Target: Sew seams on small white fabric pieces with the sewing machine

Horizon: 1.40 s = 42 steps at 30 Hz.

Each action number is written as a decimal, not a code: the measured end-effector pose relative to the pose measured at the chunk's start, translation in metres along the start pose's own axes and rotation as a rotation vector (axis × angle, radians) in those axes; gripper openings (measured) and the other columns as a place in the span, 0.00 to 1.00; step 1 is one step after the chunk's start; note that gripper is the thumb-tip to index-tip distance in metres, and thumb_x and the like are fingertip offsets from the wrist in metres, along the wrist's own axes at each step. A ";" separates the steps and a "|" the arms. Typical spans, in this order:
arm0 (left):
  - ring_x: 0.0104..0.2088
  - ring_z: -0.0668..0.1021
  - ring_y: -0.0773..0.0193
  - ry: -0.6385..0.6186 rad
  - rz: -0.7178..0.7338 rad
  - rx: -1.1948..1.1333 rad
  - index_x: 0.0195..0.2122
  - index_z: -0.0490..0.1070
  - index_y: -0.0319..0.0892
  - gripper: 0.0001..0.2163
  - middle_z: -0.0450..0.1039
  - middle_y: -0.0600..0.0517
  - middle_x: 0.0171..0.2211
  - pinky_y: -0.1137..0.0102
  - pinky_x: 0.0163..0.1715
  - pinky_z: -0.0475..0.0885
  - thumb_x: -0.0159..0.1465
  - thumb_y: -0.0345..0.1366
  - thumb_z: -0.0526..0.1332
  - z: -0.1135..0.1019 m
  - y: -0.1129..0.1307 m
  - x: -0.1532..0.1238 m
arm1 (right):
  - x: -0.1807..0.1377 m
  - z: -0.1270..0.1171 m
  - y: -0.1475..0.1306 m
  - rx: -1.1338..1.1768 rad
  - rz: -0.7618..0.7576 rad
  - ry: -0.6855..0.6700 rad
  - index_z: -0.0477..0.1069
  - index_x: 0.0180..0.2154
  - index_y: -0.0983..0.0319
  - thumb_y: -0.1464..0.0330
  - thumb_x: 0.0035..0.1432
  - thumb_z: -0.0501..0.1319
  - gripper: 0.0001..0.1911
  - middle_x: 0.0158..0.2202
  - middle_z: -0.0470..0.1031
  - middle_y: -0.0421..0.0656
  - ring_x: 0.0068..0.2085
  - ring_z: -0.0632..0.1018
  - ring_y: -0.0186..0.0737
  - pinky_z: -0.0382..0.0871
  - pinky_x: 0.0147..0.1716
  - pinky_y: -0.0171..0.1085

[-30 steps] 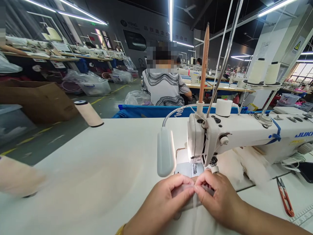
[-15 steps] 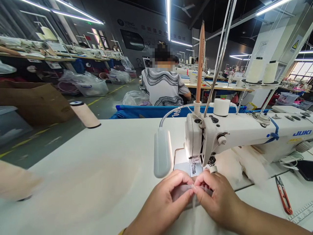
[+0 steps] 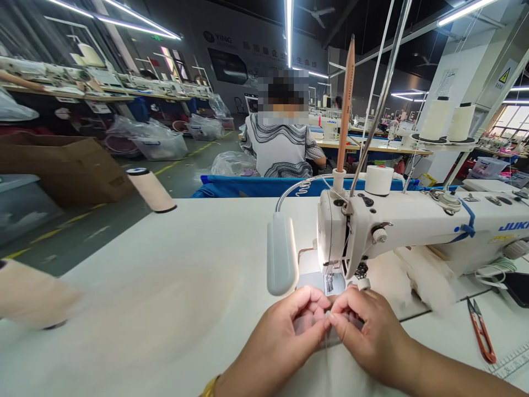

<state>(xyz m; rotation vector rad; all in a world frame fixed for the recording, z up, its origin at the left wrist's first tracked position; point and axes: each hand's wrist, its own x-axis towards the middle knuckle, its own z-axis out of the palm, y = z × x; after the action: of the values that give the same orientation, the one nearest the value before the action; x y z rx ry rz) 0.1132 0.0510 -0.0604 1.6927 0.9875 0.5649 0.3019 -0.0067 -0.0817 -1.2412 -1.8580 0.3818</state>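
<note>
My left hand and my right hand meet just in front of the presser foot of a white sewing machine. Both pinch a small piece of pale sheer fabric between thumb and fingers, fingertips touching. A thin white strip runs from the pinch toward me. The fabric lies on the white table, right by the needle plate.
A grey gooseneck lamp hangs left of the needle. A thread cone lies at the table's far left edge, another blurred cone at near left. Red-handled snips lie at right. A person in a striped top sits beyond the blue bin.
My hands stay pinched on the fabric and have shifted only slightly; the view has moved a little.
</note>
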 end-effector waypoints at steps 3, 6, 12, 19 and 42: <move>0.22 0.62 0.66 -0.013 -0.016 0.018 0.34 0.70 0.46 0.13 0.60 0.61 0.21 0.72 0.22 0.59 0.61 0.50 0.63 0.000 -0.001 0.001 | 0.000 -0.001 0.000 -0.019 -0.035 0.007 0.70 0.36 0.57 0.70 0.70 0.58 0.06 0.31 0.78 0.39 0.30 0.76 0.38 0.66 0.33 0.35; 0.22 0.61 0.66 -0.011 -0.026 0.023 0.33 0.71 0.46 0.14 0.60 0.60 0.21 0.72 0.22 0.57 0.61 0.52 0.63 0.000 0.000 0.000 | -0.001 0.000 0.000 -0.036 -0.056 0.025 0.69 0.36 0.57 0.70 0.69 0.58 0.07 0.31 0.78 0.39 0.30 0.76 0.38 0.65 0.32 0.35; 0.24 0.63 0.65 0.010 -0.007 0.042 0.29 0.70 0.45 0.14 0.62 0.59 0.22 0.71 0.24 0.58 0.61 0.51 0.64 0.000 0.003 0.000 | 0.000 0.000 0.000 -0.061 -0.083 0.049 0.68 0.35 0.57 0.71 0.69 0.59 0.07 0.28 0.77 0.37 0.28 0.75 0.37 0.63 0.31 0.35; 0.29 0.69 0.63 0.044 0.092 0.044 0.25 0.65 0.45 0.16 0.68 0.55 0.26 0.71 0.28 0.65 0.61 0.50 0.65 -0.002 0.001 -0.001 | 0.001 -0.001 -0.002 -0.064 -0.092 0.045 0.68 0.34 0.58 0.71 0.68 0.60 0.07 0.28 0.76 0.37 0.28 0.75 0.37 0.63 0.30 0.34; 0.34 0.73 0.59 0.033 0.119 0.092 0.26 0.65 0.46 0.11 0.69 0.55 0.29 0.67 0.34 0.69 0.60 0.45 0.62 -0.002 0.000 0.000 | 0.002 0.000 -0.002 -0.063 -0.116 0.059 0.66 0.34 0.58 0.72 0.66 0.58 0.06 0.28 0.74 0.35 0.27 0.73 0.34 0.61 0.29 0.32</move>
<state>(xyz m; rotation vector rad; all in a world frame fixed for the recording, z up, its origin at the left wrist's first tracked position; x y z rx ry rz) 0.1123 0.0519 -0.0595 1.8381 0.9531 0.6359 0.3002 -0.0054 -0.0798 -1.1673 -1.8938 0.2225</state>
